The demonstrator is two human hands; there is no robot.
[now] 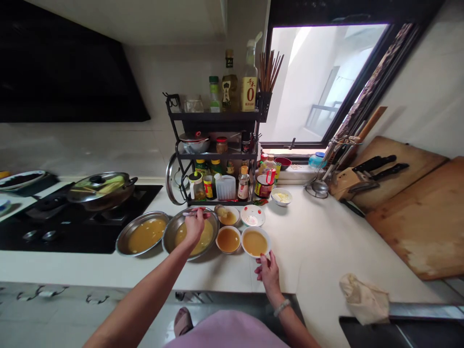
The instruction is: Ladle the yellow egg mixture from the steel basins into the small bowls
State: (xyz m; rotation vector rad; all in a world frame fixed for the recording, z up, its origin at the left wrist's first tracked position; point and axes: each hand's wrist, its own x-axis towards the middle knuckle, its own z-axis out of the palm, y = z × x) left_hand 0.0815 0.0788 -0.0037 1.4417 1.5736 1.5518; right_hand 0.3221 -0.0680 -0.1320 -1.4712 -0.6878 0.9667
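My left hand (195, 226) is closed around the handle of a metal ladle (220, 211), reaching over a large steel bowl (167, 244) of yellowish-brown liquid. The ladle's head is tilted at a small bowl (237, 220) that has some of the same liquid in it. With thumb and fingers at its near rim, my right hand (268, 271) grips a white bowl (268, 241) filled with cloudy tan liquid. Between them stands another small bowl (228, 251) with browner liquid. Behind is a strawberry-patterned bowl (253, 211) with a little pale stuff at the bottom.
A second steel bowl (121, 241) of liquid stands left, by the stove (90, 227) with its lidded pan (101, 191). Behind the bowls rises a black spice rack (217, 156). Knife block (342, 181), cutting boards (416, 217) and a cloth (364, 297) are right.
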